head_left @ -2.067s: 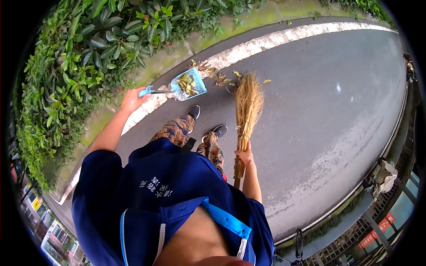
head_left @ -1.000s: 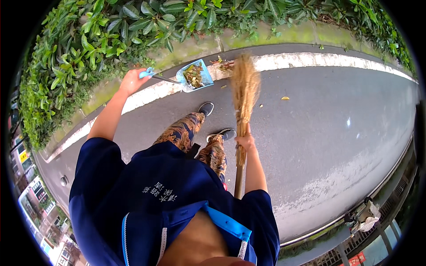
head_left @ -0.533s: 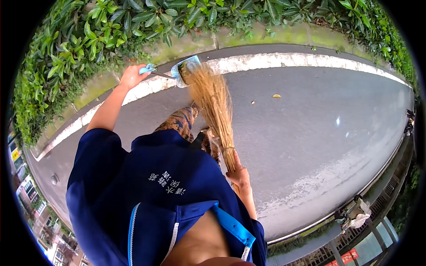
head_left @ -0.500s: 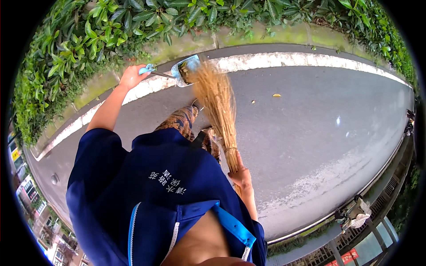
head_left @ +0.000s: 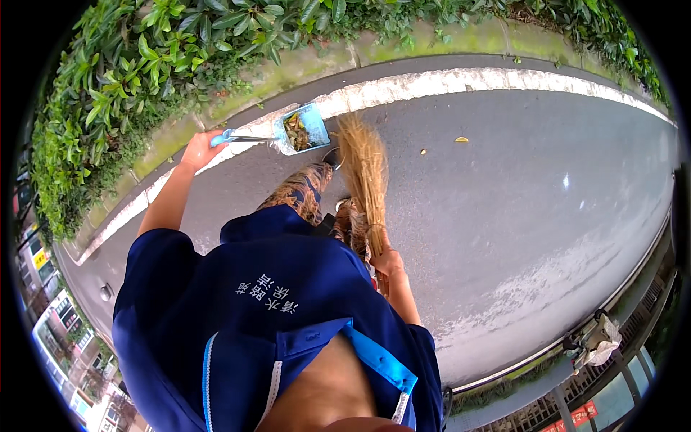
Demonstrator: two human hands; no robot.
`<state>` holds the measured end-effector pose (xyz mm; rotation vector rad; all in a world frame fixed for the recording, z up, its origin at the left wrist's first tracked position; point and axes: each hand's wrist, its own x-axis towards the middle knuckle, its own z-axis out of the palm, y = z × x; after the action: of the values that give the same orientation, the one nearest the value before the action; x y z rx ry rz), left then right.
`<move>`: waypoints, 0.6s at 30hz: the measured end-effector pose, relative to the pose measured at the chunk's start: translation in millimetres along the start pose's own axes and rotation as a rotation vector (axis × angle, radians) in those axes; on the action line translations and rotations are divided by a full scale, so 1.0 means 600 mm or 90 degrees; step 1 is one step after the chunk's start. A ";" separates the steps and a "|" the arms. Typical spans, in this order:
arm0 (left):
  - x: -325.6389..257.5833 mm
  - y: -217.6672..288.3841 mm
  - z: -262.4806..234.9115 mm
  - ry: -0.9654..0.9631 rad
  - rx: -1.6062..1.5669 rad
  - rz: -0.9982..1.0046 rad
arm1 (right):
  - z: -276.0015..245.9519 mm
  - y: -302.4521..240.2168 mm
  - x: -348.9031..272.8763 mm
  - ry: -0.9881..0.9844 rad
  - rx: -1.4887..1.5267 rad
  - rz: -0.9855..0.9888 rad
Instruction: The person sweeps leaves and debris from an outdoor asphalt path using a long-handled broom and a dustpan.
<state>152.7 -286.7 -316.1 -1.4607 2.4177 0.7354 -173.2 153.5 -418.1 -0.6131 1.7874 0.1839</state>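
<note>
My left hand (head_left: 200, 150) is closed round the light-blue handle end of a long-handled dustpan (head_left: 314, 121). The light-blue pan hangs over the road edge by the white line, and dry leaves (head_left: 296, 132) lie inside it. In my right hand (head_left: 389, 263) is a straw broom (head_left: 363, 162), gripped low on its bound stalks. Its bristles spread away from me, just right of the dustpan and apart from it. Part of the broom's lower end is hidden by my hand and sleeve.
A yellow leaf (head_left: 461, 140) and a small pale bit (head_left: 423, 152) lie on the grey asphalt (head_left: 497, 209). Beyond the white line (head_left: 432, 84) run a mossy curb (head_left: 403, 49) and a green hedge (head_left: 144, 72). A covered two-wheeler (head_left: 596, 341) stands at the far right.
The broom has drawn back from the dustpan's mouth toward me. The dustpan has turned, so the leaves inside show more fully. My left hand has shifted slightly left and nearer.
</note>
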 end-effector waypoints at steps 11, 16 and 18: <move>0.024 0.024 0.017 0.030 -0.023 0.067 | 0.011 0.079 -0.079 0.108 0.639 -0.068; 0.085 0.122 0.009 -0.020 -0.030 0.147 | -0.052 0.188 -0.029 0.274 0.607 0.055; 0.113 0.182 0.008 -0.024 0.005 0.181 | -0.067 0.247 0.016 0.349 0.538 0.105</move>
<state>24.7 -294.6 -316.3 -1.1013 2.6256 0.7999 -281.9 259.2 -441.8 0.1169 2.2021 -0.6654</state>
